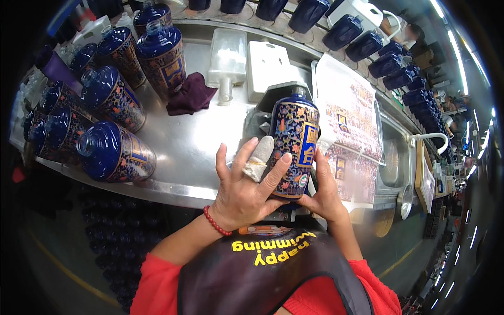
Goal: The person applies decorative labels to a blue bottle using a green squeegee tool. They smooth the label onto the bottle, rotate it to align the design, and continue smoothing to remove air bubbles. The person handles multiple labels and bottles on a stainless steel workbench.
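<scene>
A dark blue bottle [293, 137] with a patterned floral wrap and a yellow-framed square label stands upright in front of me. My left hand [247, 181] presses on its left side, one finger wrapped in white tape, a red bead bracelet at the wrist. My right hand [325, 189] cups the bottle's lower right side. Both hands grip the bottle over the metal counter [194, 147].
Several matching blue bottles [113, 152] stand at the counter's left. A dark purple cloth [190, 94] and white plastic containers [228, 60] lie behind. Printed label sheets [349, 121] lie right of the bottle. A row of plain blue bottles [388, 63] runs along the back right.
</scene>
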The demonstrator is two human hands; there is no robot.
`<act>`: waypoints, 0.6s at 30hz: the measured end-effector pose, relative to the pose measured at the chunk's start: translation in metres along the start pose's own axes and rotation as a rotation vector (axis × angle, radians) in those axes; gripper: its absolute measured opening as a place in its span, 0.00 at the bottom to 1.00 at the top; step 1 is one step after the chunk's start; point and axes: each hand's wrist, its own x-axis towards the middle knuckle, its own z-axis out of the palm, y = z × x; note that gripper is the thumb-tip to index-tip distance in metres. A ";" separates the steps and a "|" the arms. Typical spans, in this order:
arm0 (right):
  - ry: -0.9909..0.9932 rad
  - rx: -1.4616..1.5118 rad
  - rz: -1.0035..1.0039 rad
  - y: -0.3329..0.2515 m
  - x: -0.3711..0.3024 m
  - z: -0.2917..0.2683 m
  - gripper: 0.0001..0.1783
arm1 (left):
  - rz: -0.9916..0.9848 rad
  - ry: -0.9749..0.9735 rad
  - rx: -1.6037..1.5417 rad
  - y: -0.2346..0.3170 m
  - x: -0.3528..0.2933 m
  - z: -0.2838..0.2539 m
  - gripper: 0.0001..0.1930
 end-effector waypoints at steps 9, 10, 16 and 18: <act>0.013 -0.062 -0.035 0.000 0.001 0.000 0.60 | -0.086 0.007 0.009 -0.002 -0.014 0.006 0.39; 0.024 -0.046 -0.034 0.000 0.000 0.001 0.61 | -0.073 0.019 -0.010 -0.004 -0.017 0.005 0.36; 0.097 -0.027 -0.088 0.004 -0.003 0.008 0.60 | 0.010 -0.002 0.022 -0.006 -0.033 0.006 0.29; 0.111 -0.026 -0.096 0.005 -0.004 0.010 0.59 | 0.013 -0.001 0.024 -0.007 -0.036 0.005 0.28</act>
